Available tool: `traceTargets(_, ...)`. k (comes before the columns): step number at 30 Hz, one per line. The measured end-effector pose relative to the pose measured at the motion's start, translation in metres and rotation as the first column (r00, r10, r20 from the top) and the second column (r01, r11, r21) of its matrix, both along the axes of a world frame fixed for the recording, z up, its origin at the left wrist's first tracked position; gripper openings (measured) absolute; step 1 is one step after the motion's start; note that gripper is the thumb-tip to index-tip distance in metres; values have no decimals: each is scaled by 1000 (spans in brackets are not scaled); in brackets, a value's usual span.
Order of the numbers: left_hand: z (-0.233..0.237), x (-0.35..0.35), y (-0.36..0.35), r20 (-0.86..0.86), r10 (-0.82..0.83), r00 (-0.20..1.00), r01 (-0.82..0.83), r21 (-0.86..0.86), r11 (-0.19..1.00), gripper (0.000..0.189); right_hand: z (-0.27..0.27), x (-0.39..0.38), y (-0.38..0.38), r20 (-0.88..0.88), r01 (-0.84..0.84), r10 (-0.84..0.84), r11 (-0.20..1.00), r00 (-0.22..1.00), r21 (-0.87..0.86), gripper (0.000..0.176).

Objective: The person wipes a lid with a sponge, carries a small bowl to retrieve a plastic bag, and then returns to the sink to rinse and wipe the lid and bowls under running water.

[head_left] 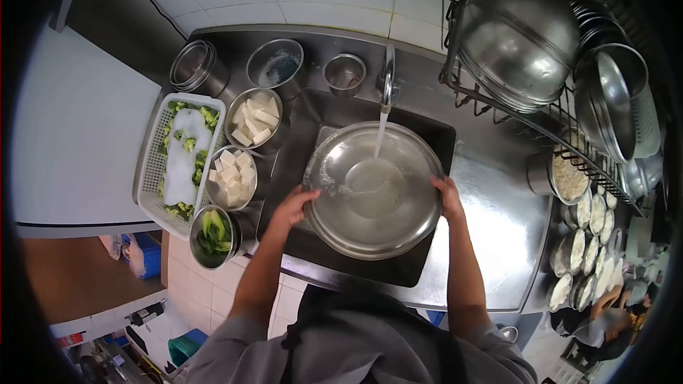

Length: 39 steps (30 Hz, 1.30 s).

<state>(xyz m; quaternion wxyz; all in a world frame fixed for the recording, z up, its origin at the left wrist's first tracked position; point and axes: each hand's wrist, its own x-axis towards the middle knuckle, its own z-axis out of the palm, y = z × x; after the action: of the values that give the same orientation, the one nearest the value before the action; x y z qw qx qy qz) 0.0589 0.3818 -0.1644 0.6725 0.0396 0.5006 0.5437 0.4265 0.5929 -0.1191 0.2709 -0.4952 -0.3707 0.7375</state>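
Note:
A wide round steel bowl is held over the dark sink basin, with water running into it from the faucet. My left hand grips the bowl's left rim, fingers hidden beneath it and the thumb on top. At the right rim, my right hand holds it in the same way. Some water lies in the bowl's middle, and whitish specks show on its left inner wall.
Left of the sink stand two bowls of white tofu pieces, a bowl of green vegetables and a basket of broccoli. A wire rack holds steel bowls at upper right. Filled bowls and people are at far right.

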Motion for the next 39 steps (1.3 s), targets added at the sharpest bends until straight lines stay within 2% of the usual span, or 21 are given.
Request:
traceTargets(2,18,24,-30,-51,140,989,-141,-20,990,42,-18,-20,18,169,-220,198,967,966,126,43)
traceTargets(3,29,35,-37,-79,207,975,-209,-18,978,43,-29,-31,22,423,-372,244,894,873,251,44)
traceTargets(5,45,59,-43,-154,280,947,-268,97,959,45,-56,-63,33,832,-689,132,636,539,346,47)
traceTargets(6,50,73,-47,-186,320,929,-295,151,943,46,-95,-84,38,854,-725,110,589,509,356,48)
traceTargets(8,57,98,-49,-262,332,906,-304,142,942,49,-98,-140,17,878,-719,-33,560,477,411,49)
traceTargets(9,60,103,-44,-304,336,892,-305,145,941,50,-65,-176,-1,869,-670,-158,577,470,467,49)
traceTargets(10,68,104,-37,-285,331,899,-297,157,942,51,-88,-198,-4,850,-731,-118,460,513,505,51)
traceTargets(12,79,103,-29,-241,316,918,-282,164,945,53,-114,-238,-33,633,-599,-96,238,768,764,45)
traceTargets(14,77,96,-30,-232,302,924,-283,112,953,52,-47,-227,-56,489,-502,121,128,864,855,42)
traceTargets(16,82,95,-37,-267,305,914,-295,79,952,53,-14,-192,-72,400,-435,239,118,885,892,41)
traceTargets(19,78,79,-46,-289,245,925,-215,132,968,56,-41,-131,-20,744,-736,160,380,648,559,43)
traceTargets(22,82,86,-33,-323,209,923,-177,128,976,56,-70,-164,-18,765,-585,-387,494,514,643,40)
traceTargets(24,59,86,-23,-394,235,889,-229,61,971,53,-74,-207,-44,663,-521,-175,489,727,700,46)
traceTargets(26,48,79,-18,-377,280,883,-272,75,959,52,-60,-209,-88,463,-471,109,342,879,813,44)
traceTargets(28,46,64,-12,-253,345,904,-308,174,935,51,-30,-171,-115,375,-518,408,331,832,789,42)
traceTargets(30,34,47,-17,-213,304,929,-281,134,950,52,-54,-113,-116,571,-631,279,226,772,742,32)
traceTargets(32,28,36,-16,-217,276,936,-251,136,958,51,-119,-42,-76,874,-955,424,266,239,132,30)
traceTargets(33,19,31,-14,-279,236,931,-194,169,966,49,-118,-28,-51,909,-957,392,289,143,26,41)
traceTargets(35,17,25,-6,-367,136,920,-90,141,986,47,-101,-28,-8,889,-871,327,472,321,141,56)
traceTargets(36,17,22,-1,-409,85,909,-38,121,992,46,-82,-33,6,783,-723,248,605,570,335,59)
traceTargets(39,30,-2,29,-567,-188,802,292,98,952,46,-51,-61,39,763,-686,147,565,630,458,69)
